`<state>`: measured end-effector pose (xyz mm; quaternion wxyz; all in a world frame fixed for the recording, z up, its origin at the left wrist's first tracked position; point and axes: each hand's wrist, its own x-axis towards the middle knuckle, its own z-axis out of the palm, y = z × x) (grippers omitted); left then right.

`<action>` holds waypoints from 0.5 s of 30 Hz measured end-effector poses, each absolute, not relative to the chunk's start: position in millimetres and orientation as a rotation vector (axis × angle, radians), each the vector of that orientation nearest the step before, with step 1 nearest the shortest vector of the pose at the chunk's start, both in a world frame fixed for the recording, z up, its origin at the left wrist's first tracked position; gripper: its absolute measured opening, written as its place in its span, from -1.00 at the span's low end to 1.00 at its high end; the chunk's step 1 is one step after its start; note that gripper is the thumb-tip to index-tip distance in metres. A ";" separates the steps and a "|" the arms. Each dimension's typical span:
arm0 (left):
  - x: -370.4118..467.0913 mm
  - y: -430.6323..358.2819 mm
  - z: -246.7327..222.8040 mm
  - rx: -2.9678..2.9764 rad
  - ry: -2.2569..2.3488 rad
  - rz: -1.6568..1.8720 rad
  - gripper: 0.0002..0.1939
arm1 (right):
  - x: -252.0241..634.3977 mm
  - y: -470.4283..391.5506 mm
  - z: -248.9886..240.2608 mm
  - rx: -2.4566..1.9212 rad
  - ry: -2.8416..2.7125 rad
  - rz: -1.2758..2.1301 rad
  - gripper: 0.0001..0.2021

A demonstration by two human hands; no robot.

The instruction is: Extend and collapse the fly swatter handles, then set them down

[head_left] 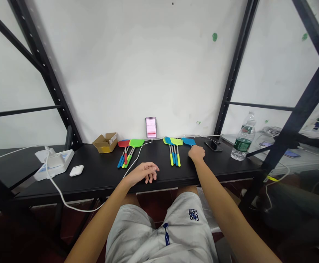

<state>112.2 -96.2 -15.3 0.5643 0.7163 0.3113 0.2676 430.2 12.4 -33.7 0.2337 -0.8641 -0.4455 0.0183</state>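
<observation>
My right hand (197,153) is closed around the handle of a blue fly swatter (188,141), whose flat head sticks out beyond my fingers. Just left of it lies a group of yellow-green and blue swatters (176,141), heads toward the wall and coloured grips toward me. My left hand (144,172) hovers or rests near the table's front edge, fingers loosely bent and apart, with nothing in it. Farther left is a second group, with a red swatter (124,143) and a green swatter (137,143) on top, their handles partly overlapping.
A lit phone (151,127) leans on the wall, its white cable crossing the black table (93,179). An open cardboard box (105,143), a white earbud case (76,170) and a power strip (56,166) stand left. Right are a dark phone (213,146) and a water bottle (243,143).
</observation>
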 end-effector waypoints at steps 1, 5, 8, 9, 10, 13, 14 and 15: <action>112.2 -96.3 -15.2 1.686 0.732 0.629 -0.60 | 430.1 11.1 -32.4 -2.372 -1.218 0.060 -0.62; 111.2 -96.1 -15.8 1.690 0.730 0.633 -0.60 | 428.0 -2.8 -27.2 -2.325 -1.206 0.067 -0.61; 110.3 -95.2 -17.0 1.698 0.725 0.643 -0.60 | 422.6 -23.2 -25.2 -2.138 -1.252 -0.018 -0.57; 110.1 -94.8 -17.4 1.699 0.723 0.641 -0.61 | 420.0 -30.8 -25.1 -2.061 -1.288 -0.051 -0.54; 110.0 -94.4 -17.7 1.699 0.723 0.636 -0.61 | 416.9 -38.0 -25.3 -1.983 -1.324 -0.084 -0.52; 110.1 -93.4 -18.4 1.704 0.729 0.625 -0.64 | 405.3 -54.2 -25.3 -1.749 -1.330 -0.112 -0.49; 110.2 -93.2 -18.5 1.707 0.734 0.624 -0.64 | 400.4 -57.3 -24.5 -1.672 -1.311 -0.063 -0.48; 110.5 -93.1 -18.6 1.710 0.740 0.625 -0.65 | 395.2 -59.4 -23.2 -1.608 -1.311 0.032 -0.46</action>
